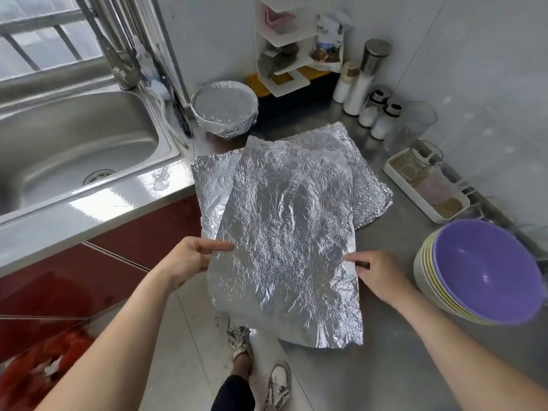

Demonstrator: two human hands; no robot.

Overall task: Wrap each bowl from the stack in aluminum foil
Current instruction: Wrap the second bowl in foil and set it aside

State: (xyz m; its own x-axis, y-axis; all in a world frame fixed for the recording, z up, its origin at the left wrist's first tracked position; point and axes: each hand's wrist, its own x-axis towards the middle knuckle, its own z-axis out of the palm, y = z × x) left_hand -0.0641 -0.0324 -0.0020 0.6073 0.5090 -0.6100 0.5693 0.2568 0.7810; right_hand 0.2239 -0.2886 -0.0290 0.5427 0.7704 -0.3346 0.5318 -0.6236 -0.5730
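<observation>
Left hand (189, 256) and right hand (376, 274) each pinched a side edge of the foil sheet (284, 232), held over what seemed spare sheets (367, 191). Bowl stack (480, 271) stood at right; one wrapped bowl (224, 109) behind. Best kept taut and level, to avoid tearing.
</observation>
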